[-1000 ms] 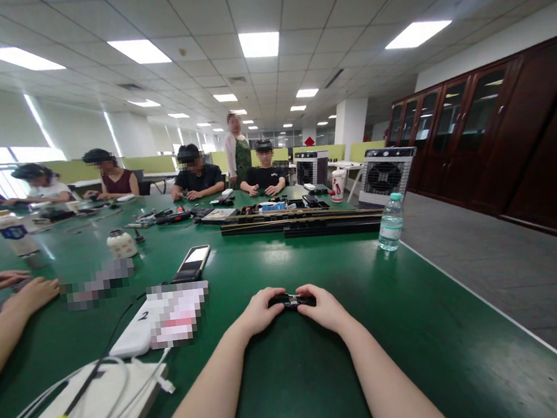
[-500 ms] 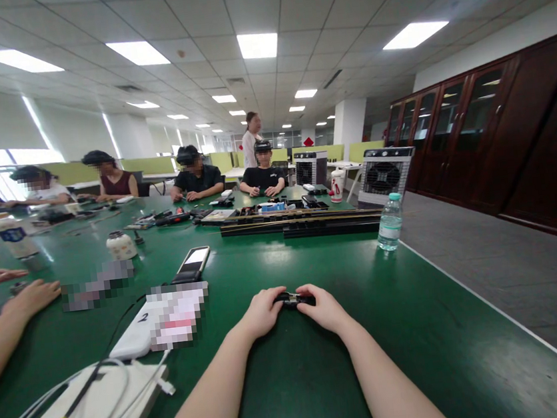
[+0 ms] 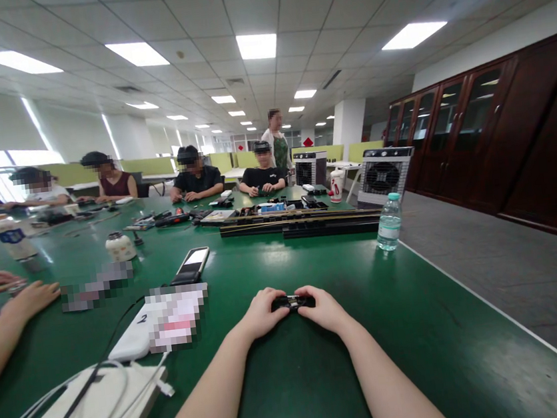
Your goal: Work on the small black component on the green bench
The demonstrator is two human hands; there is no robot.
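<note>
Both my hands rest on the green table (image 3: pixel 423 327) in front of me and meet around a small black part (image 3: pixel 292 301) with a bit of metal at its middle. My left hand (image 3: pixel 261 313) is curled closed on its left end. My right hand (image 3: pixel 324 307) is curled closed on its right end. The part lies low, at or just above the table surface; I cannot tell which.
To my left lie a white power bank (image 3: pixel 134 333), a white pad with cables (image 3: pixel 87 405) and a phone (image 3: pixel 192 264). A water bottle (image 3: pixel 389 223) stands near the right edge. Long black rails (image 3: pixel 305 223) cross the table farther off. A neighbour's hands (image 3: pixel 11 296) are at left; several people sit beyond.
My hands and the black part have stayed put. The standing person at the far end has walked to the right.
</note>
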